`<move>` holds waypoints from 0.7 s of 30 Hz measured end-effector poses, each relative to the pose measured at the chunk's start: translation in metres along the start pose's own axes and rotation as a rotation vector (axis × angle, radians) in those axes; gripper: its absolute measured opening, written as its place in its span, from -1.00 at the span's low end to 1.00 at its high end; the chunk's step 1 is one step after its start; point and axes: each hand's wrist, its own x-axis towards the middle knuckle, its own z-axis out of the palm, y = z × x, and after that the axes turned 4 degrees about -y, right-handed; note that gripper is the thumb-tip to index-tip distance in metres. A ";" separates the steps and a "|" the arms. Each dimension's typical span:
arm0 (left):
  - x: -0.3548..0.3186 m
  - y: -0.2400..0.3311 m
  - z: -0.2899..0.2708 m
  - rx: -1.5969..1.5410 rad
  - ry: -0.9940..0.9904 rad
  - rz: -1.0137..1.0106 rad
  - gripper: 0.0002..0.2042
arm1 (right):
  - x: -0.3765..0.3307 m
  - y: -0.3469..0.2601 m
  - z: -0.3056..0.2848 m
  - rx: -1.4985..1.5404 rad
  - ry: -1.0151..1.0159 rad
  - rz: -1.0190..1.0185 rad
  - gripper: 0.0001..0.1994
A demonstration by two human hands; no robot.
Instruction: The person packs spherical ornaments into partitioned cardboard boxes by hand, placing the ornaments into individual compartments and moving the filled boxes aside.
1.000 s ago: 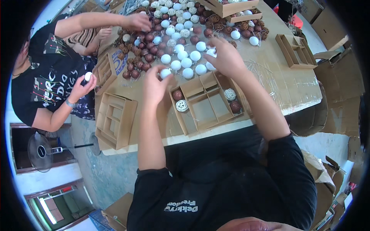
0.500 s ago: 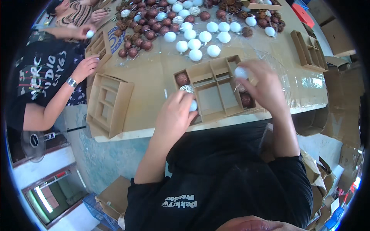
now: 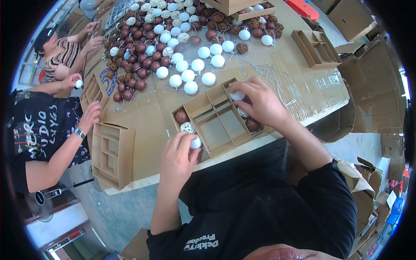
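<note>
On the table before me lies a divided cardboard tray (image 3: 211, 135), tilted slightly in view. My left hand (image 3: 177, 152) pinches a smooth white ball (image 3: 196, 142) at the near end of the tray's left column. Behind that ball sit a white woven ball (image 3: 187, 127) and a brown glittery ball (image 3: 180, 116). Over the far end of the right column, my right hand (image 3: 265, 104) has its fingers round another white ball (image 3: 237, 95). Nearer in this column are a white woven ball (image 3: 243, 112), partly covered by the hand, and a brown ball (image 3: 252, 125). The middle compartments hold no balls.
White balls (image 3: 188, 76), brown balls (image 3: 141, 73) and woven balls are heaped across the table's far side. Other divided trays stand at left (image 3: 112, 151) and far right (image 3: 316, 48). A co-worker (image 3: 47, 134) at the left holds a white ball; another person sits beyond.
My right hand has lowered its white ball into the far end of the right column. My left hand keeps its ball at the near left end. The whole view has shifted.
</note>
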 end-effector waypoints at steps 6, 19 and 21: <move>0.005 -0.004 0.003 -0.021 -0.017 -0.022 -0.61 | -0.010 0.010 0.002 0.049 -0.068 -0.049 -0.71; 0.012 -0.009 0.001 -0.061 -0.078 -0.078 -0.58 | -0.013 0.001 -0.007 0.161 -0.113 0.118 -0.75; 0.013 -0.007 -0.008 -0.050 -0.112 -0.054 -0.58 | -0.011 0.000 -0.010 0.157 -0.152 0.067 -0.73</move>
